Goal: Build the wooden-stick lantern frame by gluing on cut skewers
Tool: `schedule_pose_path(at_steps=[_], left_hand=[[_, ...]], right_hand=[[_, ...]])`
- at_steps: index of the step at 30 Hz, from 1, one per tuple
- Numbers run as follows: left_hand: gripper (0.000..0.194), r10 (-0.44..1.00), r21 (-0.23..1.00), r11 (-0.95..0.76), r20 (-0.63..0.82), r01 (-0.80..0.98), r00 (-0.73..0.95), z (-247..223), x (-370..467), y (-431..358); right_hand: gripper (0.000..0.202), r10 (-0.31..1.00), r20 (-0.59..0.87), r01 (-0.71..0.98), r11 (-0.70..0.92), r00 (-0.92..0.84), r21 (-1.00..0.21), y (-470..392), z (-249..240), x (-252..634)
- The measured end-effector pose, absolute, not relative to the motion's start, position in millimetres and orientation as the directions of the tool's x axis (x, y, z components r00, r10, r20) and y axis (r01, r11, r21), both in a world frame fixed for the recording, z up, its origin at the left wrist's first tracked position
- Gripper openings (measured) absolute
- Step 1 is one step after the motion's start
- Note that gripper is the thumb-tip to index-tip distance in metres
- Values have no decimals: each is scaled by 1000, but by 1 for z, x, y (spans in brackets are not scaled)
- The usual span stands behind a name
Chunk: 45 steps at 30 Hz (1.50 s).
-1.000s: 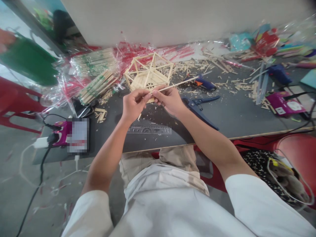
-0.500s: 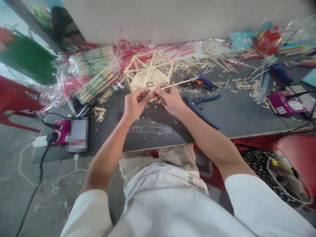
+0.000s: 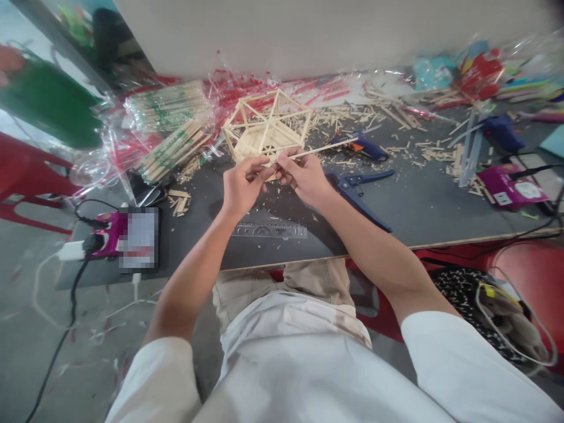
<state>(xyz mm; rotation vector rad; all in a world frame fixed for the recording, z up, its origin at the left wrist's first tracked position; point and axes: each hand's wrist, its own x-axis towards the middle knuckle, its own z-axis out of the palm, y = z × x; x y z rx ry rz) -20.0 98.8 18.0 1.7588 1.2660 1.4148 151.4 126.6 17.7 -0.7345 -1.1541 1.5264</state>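
A thin wooden stick slants up to the right out of my right hand, whose thumb and fingers pinch it near its left end. My left hand is closed at that same end, its fingertips almost touching the right ones; they partly cover the stick's tip. Just beyond both hands stands an open frame of glued wooden sticks, with a flat stick base inside. A clear plastic ruler lies below my hands. To the right are a blue cutter and a blue glue gun.
Bundles of wrapped chopsticks lie at the left. Cut stick pieces litter the back. A phone and a purple power strip sit at the left edge, another purple power strip at the right. A person's green sleeve shows far left.
Both hands keep the same pinch on the stick, nearly still. The whole view has shifted very slightly; nothing has been taken up or let go.
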Motion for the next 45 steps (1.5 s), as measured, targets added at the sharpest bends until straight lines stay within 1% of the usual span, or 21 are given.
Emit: schedule_pose_path(at_steps=[3,9,13,17,21,24,28,31,33,36,40,43,45], left_hand=[[43,901,860,-417,433,295,12,19,-21,100],[52,904,860,-419,425,292,48,21,-22,102],[50,922,884,-386,381,264,70,25,-24,103],[45,940,908,-340,329,244,87,27,-28,104],[39,945,913,-327,311,242,102,26,-31,107],[40,947,917,-320,302,238,110,25,-33,108],[50,949,923,-309,285,228,132,28,-31,106],[62,952,937,-298,276,183,134,30,-29,105],[65,953,943,-291,272,162,130,30,-28,105],[62,952,937,-294,272,186,138,27,-29,106],[50,944,914,-325,300,242,136,24,-31,107],[45,943,911,-330,305,248,133,24,-32,107],[46,946,918,-320,295,234,137,25,-31,107]], right_hand=[[53,949,129,-365,16,-287,-931,126,17,152],[56,952,126,-348,22,-280,-937,122,22,149],[58,955,104,-304,14,-280,-953,121,23,148],[62,950,108,-302,15,-294,-953,122,21,148],[60,943,124,-310,24,-308,-951,123,19,148],[58,944,114,-296,19,-309,-955,122,20,148],[59,945,122,-313,21,-304,-949,122,21,148],[60,945,123,-323,20,-303,-946,123,22,149],[60,944,116,-316,13,-309,-949,124,23,150],[57,942,107,-312,2,-319,-950,124,22,150],[51,942,87,-308,-17,-323,-951,123,22,150],[54,944,85,-310,-19,-320,-951,123,22,149],[57,941,95,-318,-14,-325,-948,123,22,149]])
